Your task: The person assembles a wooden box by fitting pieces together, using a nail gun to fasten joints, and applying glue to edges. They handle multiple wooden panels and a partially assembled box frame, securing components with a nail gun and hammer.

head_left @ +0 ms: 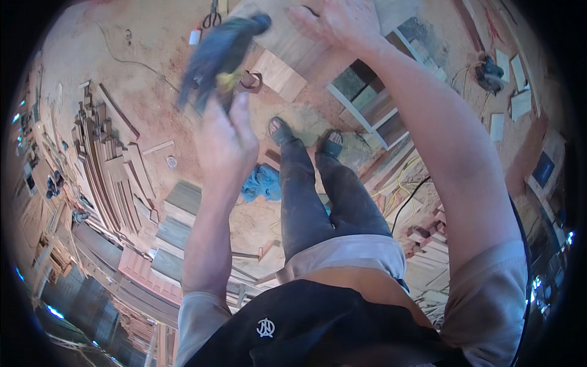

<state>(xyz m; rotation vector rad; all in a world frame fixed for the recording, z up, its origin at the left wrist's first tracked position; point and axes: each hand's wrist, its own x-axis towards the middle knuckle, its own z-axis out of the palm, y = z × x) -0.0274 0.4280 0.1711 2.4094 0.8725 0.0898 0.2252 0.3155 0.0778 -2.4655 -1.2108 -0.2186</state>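
Observation:
My left hand (225,137) is raised in front of me and grips a dark blue-grey power tool (217,55) with a yellow-green patch, blurred by motion. My right hand (336,21) is stretched out higher up, fingers spread, its palm against a light wooden board (287,43) that runs across the top of the view. Nothing is held in the right hand. Below, my legs in dark trousers and my sandalled feet (306,137) stand on a sawdust-covered floor.
A stack of wooden strips and planks (110,159) lies at the left. A blue rag (262,182) lies by my feet. Scissors (212,17) and a small bottle (195,37) lie on the floor at top. A framed wooden piece (373,104), cables (409,196) and a circular saw (489,70) are at right.

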